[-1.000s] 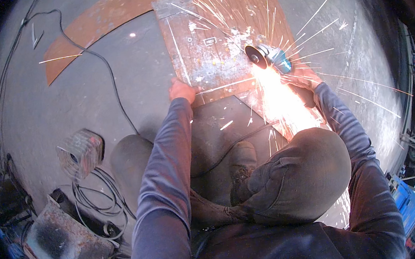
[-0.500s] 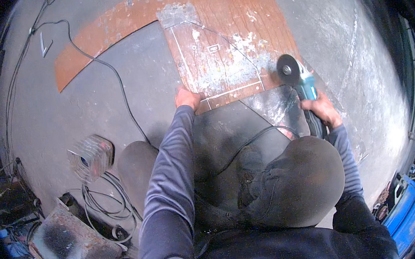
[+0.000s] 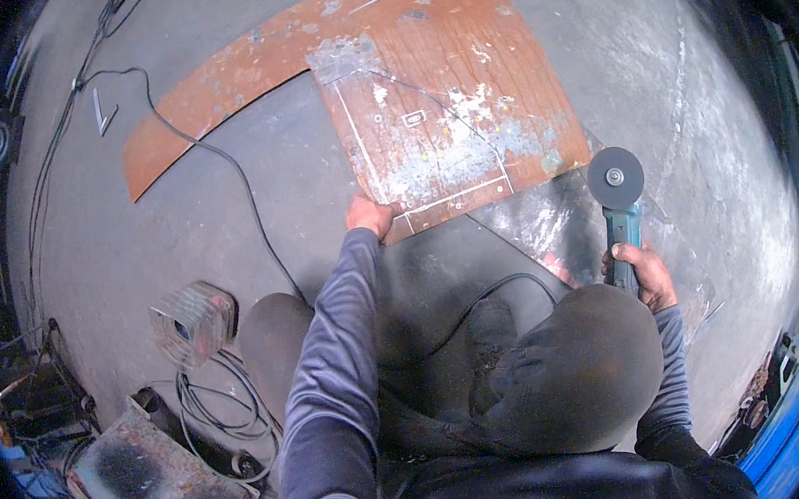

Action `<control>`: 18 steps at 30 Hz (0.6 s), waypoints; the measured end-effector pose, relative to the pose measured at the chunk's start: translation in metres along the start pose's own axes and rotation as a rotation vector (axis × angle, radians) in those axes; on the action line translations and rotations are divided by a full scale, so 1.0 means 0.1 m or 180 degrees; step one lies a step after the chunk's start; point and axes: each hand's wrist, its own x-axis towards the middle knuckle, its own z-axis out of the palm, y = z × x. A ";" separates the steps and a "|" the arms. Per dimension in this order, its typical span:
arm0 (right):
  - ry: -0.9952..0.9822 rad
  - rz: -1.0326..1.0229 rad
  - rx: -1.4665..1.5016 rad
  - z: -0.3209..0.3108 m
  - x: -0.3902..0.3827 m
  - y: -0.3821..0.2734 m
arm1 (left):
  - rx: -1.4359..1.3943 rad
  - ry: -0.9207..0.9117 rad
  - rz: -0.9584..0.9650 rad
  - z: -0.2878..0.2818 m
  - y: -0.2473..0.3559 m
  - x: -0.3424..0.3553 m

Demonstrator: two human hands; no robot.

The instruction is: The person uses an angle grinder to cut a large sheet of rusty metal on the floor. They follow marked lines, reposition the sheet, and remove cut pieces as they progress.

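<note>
Holding the grinder (image 3: 620,214): right hand (image 3: 650,275), fingers wrapped round its body, near the right knee (image 3: 610,335); drawn back from the brown sheet (image 3: 459,70), sparking ended since a second ago.
Sheet: on the floor (image 3: 266,166), left hand (image 3: 372,215) grasping its near left corner, as before.

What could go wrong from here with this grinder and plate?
The bare left hand holds the corner of the rust-coloured plate; its edge might cut it. The grinder in the right hand shows no guard across its disc, so a slip could injure. The black cable loops near the right knee and might snag.
</note>
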 end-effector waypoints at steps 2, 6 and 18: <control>-0.0085 0.0041 0.0123 -0.05 0.06 0.12 | 0.0393 0.0222 -0.0271 0.11 0.04 0.01; -0.0155 0.0057 0.0249 0.02 0.04 0.20 | 0.0674 0.0602 -0.0391 0.11 0.30 -0.20; -0.0115 0.0042 0.1413 0.25 -0.11 0.44 | 0.0378 0.0379 -0.0720 0.03 0.24 -0.12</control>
